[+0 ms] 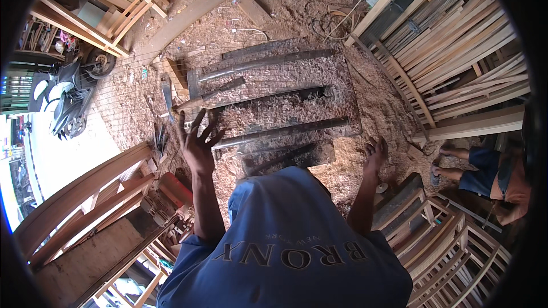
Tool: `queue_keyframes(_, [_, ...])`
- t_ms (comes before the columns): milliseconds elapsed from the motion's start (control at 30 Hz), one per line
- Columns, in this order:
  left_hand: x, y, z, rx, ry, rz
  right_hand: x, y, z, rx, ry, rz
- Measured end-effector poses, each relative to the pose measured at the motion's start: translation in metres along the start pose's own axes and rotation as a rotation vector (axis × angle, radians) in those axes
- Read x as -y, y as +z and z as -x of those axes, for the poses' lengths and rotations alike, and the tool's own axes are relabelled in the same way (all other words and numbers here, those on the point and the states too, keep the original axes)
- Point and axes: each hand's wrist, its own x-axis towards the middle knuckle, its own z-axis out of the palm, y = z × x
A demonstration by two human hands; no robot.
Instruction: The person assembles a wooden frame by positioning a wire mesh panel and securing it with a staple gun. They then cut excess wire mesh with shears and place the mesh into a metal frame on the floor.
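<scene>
My left hand (198,145) is raised with its fingers spread and nothing in it. Just beyond its fingertips lies a pale wooden piece (191,104), pointing toward a dark flat strip (225,88). A long grey metal blade (166,92) rests beside that piece on the left. My right hand (375,157) hangs on the other side, fingers loosely bent and apart, holding nothing. Between and beyond both hands is a low slatted work surface (282,131) with dark bars, thickly strewn with wood shavings.
Shavings cover the floor. Stacked timber strips (456,74) fill a rack at the right, and slatted wooden frames (445,234) stand below it. Another person (485,174) is at the far right. Long boards (85,205) lie at the left, with a motorcycle (68,100) behind.
</scene>
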Motion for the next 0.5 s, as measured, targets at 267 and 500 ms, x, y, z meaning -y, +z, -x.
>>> queue_keyframes(267, [-0.022, -0.087, 0.039, -0.472, 0.256, 0.103, -0.045, 0.126, 0.021, 0.482, -0.071, 0.354])
queue_keyframes(500, [-0.005, -0.192, 0.077, -0.602, 0.222, 0.272, -0.051, 0.189, 0.035, 0.683, -0.117, 0.635])
